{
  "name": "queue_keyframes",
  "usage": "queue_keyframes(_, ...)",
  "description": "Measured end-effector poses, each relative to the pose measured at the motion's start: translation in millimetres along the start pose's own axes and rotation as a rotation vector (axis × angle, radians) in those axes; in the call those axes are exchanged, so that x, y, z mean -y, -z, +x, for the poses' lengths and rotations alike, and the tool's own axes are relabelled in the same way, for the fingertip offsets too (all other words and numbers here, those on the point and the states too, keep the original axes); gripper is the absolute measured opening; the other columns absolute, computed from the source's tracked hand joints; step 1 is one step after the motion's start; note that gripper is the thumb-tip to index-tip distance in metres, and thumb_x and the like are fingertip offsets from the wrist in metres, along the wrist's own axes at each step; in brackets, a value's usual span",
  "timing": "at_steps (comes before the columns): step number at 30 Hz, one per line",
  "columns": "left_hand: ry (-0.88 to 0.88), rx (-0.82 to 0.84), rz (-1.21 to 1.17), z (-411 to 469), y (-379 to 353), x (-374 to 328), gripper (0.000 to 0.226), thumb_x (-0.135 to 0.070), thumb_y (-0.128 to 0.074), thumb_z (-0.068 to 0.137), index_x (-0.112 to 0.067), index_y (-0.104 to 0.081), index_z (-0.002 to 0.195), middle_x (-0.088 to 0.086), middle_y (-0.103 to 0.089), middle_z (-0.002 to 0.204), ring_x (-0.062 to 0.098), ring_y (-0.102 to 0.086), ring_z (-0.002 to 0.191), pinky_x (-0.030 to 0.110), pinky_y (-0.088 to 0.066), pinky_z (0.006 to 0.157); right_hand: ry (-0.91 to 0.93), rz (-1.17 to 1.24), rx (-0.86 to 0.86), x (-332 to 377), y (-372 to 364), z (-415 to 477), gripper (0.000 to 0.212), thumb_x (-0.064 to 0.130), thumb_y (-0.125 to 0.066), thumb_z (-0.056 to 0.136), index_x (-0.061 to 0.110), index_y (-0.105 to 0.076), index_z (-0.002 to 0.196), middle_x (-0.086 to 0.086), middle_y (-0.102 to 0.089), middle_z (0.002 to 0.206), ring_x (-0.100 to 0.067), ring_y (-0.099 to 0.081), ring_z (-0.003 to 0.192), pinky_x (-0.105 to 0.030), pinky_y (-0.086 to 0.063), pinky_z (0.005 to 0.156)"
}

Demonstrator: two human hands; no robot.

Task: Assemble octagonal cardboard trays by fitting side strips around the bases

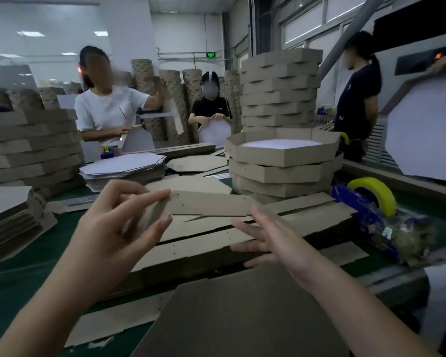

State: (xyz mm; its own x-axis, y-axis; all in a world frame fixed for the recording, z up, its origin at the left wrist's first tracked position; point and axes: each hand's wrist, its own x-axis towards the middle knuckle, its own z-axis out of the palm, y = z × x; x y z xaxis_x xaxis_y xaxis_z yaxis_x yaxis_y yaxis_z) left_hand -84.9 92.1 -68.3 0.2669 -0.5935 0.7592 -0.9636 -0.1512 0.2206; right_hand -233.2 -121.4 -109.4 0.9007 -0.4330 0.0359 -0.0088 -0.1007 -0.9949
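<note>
My left hand pinches the left end of a brown cardboard side strip, lifted a little above a pile of flat strips on the green table. My right hand hovers at the strip's right end with its fingers spread, holding nothing. A brown base board lies flat at the near edge, under my right forearm. A stack of finished octagonal trays stands behind the strips, the top one showing a white base inside.
A blue tape dispenser with yellow tape sits at the right. White octagonal bases are piled at centre left, cardboard stacks at far left. A tall tray stack rises behind. Three people work across the table.
</note>
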Motion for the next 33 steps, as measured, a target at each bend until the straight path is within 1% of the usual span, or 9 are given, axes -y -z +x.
queue_keyframes(2,-0.024,-0.026,0.003,-6,-5,-6,0.041,-0.042,-0.062,0.081,-0.030,-0.060,0.120,-0.008,-0.051,0.112,0.000,-0.052,0.100,0.014,-0.048,0.073,0.116,0.204,-0.145,2,-4,-3,0.031,0.055,-0.045,0.091,0.036,-0.058,0.112,0.004,-0.068,0.122,-0.014,-0.072,0.095,-0.040,-0.058,0.085)
queue_keyframes(6,-0.080,-0.086,-0.051,-15,-13,-17,0.043,-0.044,-0.058,0.083,-0.023,-0.063,0.120,-0.004,-0.056,0.112,0.008,-0.057,0.097,0.016,-0.045,0.074,0.325,0.296,-0.395,25,-8,-19,0.027,0.029,-0.051,0.099,0.014,-0.071,0.093,-0.008,-0.075,0.092,-0.021,-0.073,0.086,-0.034,-0.061,0.071)
queue_keyframes(9,-0.111,-0.154,-0.103,-17,-16,-26,0.042,-0.040,-0.059,0.083,-0.019,-0.063,0.120,0.000,-0.057,0.113,0.014,-0.059,0.099,0.019,-0.046,0.079,0.496,0.161,-0.499,47,-9,-37,0.023,0.036,-0.055,0.092,0.026,-0.072,0.084,-0.006,-0.074,0.087,-0.020,-0.072,0.082,-0.031,-0.060,0.068)
queue_keyframes(13,-0.130,-0.219,-0.173,-11,-15,-38,0.042,-0.038,-0.056,0.085,-0.017,-0.060,0.122,0.000,-0.057,0.115,0.008,-0.056,0.105,0.013,-0.043,0.083,0.663,-0.047,-0.508,80,-10,-65,0.021,0.041,-0.049,0.086,0.042,-0.069,0.089,0.014,-0.073,0.083,-0.004,-0.069,0.079,-0.027,-0.060,0.068)
queue_keyframes(20,-0.236,-0.268,-0.208,11,-12,-64,0.042,-0.033,-0.056,0.085,-0.011,-0.059,0.122,0.005,-0.057,0.113,0.009,-0.054,0.106,0.020,-0.045,0.084,0.695,-0.179,-0.638,115,0,-104,0.016,0.040,-0.052,0.092,0.036,-0.067,0.092,0.012,-0.072,0.080,-0.004,-0.068,0.078,-0.038,-0.060,0.071)
queue_keyframes(24,-0.290,-0.327,-0.283,25,-14,-89,0.039,-0.027,-0.057,0.085,-0.008,-0.060,0.119,0.009,-0.057,0.109,0.005,-0.054,0.103,0.016,-0.043,0.084,0.727,-0.224,-0.713,130,13,-128,0.019,0.033,-0.053,0.096,0.036,-0.069,0.086,0.016,-0.072,0.078,0.001,-0.068,0.075,-0.012,-0.052,0.058)
queue_keyframes(26,-0.309,-0.332,-0.315,29,-19,-100,0.038,-0.027,-0.057,0.086,-0.009,-0.061,0.119,0.008,-0.057,0.109,0.007,-0.055,0.103,0.015,-0.041,0.084,0.735,-0.262,-0.760,135,20,-142,0.016,0.036,-0.055,0.094,0.040,-0.068,0.086,0.019,-0.071,0.077,0.004,-0.067,0.074,-0.008,-0.047,0.053)
queue_keyframes(30,-0.345,-0.239,-0.383,32,-33,-115,0.040,-0.032,-0.059,0.086,-0.015,-0.060,0.123,0.004,-0.056,0.114,0.013,-0.057,0.104,0.015,-0.042,0.085,0.647,-0.250,-0.852,127,36,-164,0.019,0.048,-0.052,0.078,0.045,-0.070,0.077,0.017,-0.071,0.072,-0.002,-0.069,0.069,-0.029,-0.054,0.060)
queue_keyframes(33,-0.417,-0.076,-0.341,27,-45,-111,0.045,-0.036,-0.059,0.087,-0.023,-0.058,0.129,-0.003,-0.054,0.121,0.011,-0.056,0.109,0.014,-0.040,0.091,0.564,-0.162,-0.898,100,48,-173,0.015,0.040,-0.061,0.085,0.040,-0.073,0.077,0.008,-0.074,0.076,-0.013,-0.072,0.073,-0.040,-0.058,0.065)
